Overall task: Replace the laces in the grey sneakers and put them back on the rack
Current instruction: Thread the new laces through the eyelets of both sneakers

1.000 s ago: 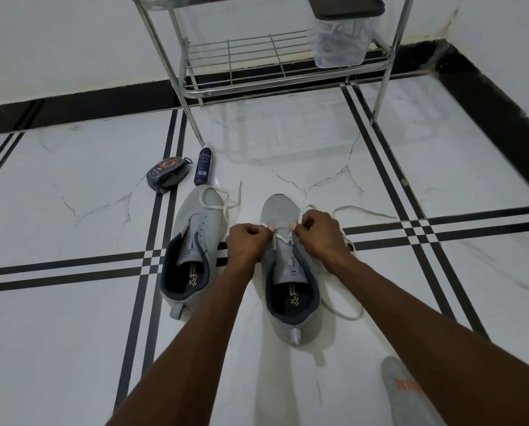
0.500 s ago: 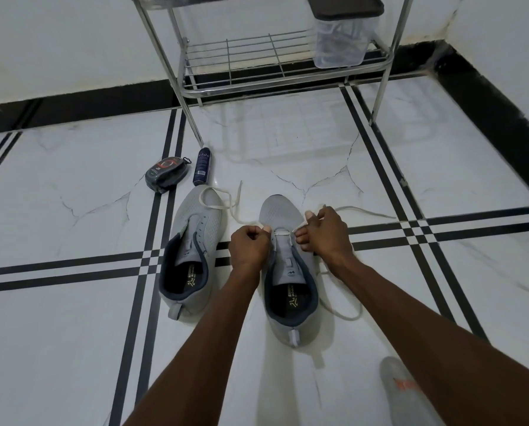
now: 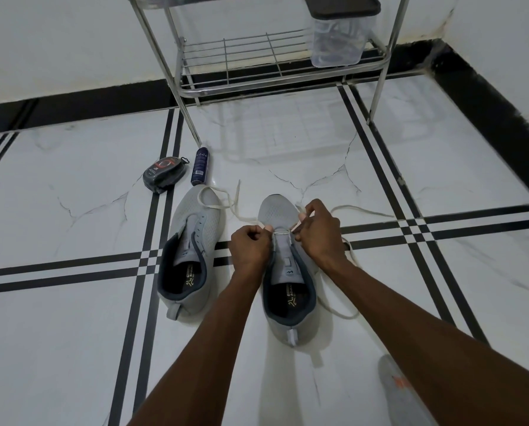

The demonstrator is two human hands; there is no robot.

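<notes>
1. Head view: two grey mesh sneakers with dark collars sit side by side on the white marble-look floor tiles (image 3: 72,348), toes toward the chrome wire shoe rack (image 3: 192,84), which stands well apart from them against the wall.
2. The left hand (image 3: 250,245) is closed in a fist on one end of the off-white flat lace (image 3: 283,232). The right hand (image 3: 318,230) pinches the other side of it. Between them the lace runs as a short, taut bar across the lowest eyelets of the right-hand sneaker (image 3: 287,287).
3. The left-hand sneaker (image 3: 192,250) shows bare eyelets. A second lace (image 3: 215,198) lies loose over its toe and is not yet threaded.
4. The step in hand looks like seating the first bar. To do it well, the person would likely pull both ends to equal length before crossing, keep the lace flat rather than twisted, and centre the bar over the tongue.
5. The long tail looping on the floor beside the right forearm could snag under the heel, so it is better kept clear.
6. A dark oval shoe-polish case (image 3: 164,173) and a navy spray can (image 3: 201,165) lie beside the rack's leg. A clear plastic tub with a dark lid (image 3: 340,35) sits on the rack's lower shelf.
7. Most of the task seems to remain.
</notes>
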